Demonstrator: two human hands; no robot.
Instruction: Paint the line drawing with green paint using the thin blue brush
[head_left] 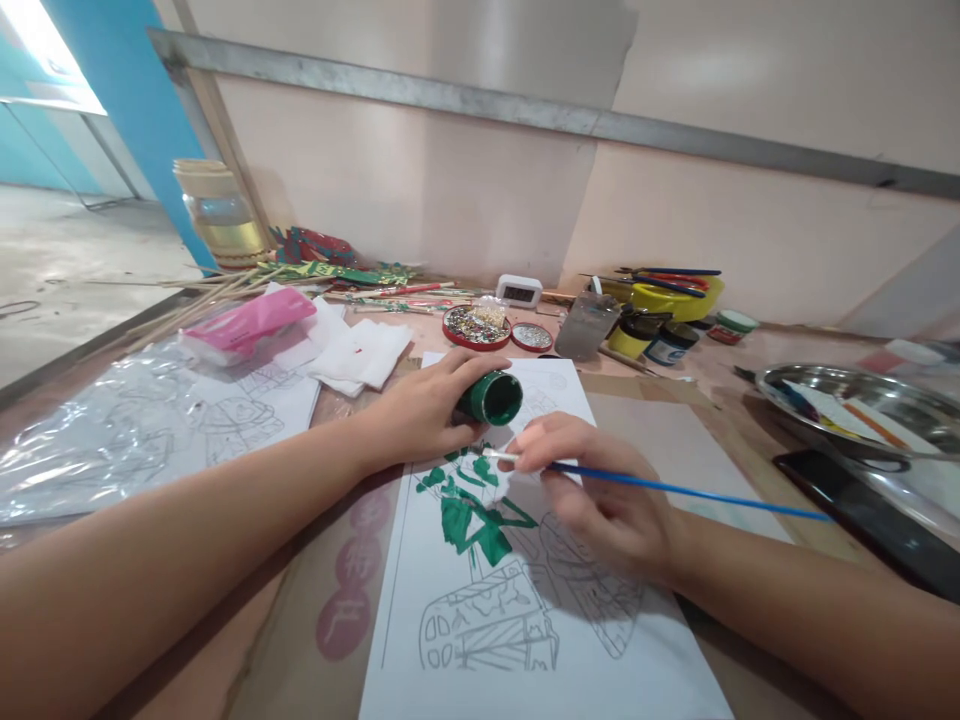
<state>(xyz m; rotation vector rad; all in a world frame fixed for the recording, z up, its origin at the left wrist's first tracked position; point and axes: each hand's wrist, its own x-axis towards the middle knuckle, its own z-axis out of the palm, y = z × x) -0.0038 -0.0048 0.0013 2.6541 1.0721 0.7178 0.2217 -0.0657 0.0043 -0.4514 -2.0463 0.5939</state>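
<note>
Fingers of right hand (600, 500) pinching blue paintbrush (675, 487), left hand (427, 410) gripping tilted green paint jar (493, 397) beside brush tip

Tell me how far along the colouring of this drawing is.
Only the leafy part near the top of the drawing is green. The left hand tilts the green paint pot; the right hand holds the brush. The bus and other outlines are blank.

Pink tissue pack (247, 322), steel tray (900, 385), yellow bowl (679, 297), dark phone (862, 515)
</note>
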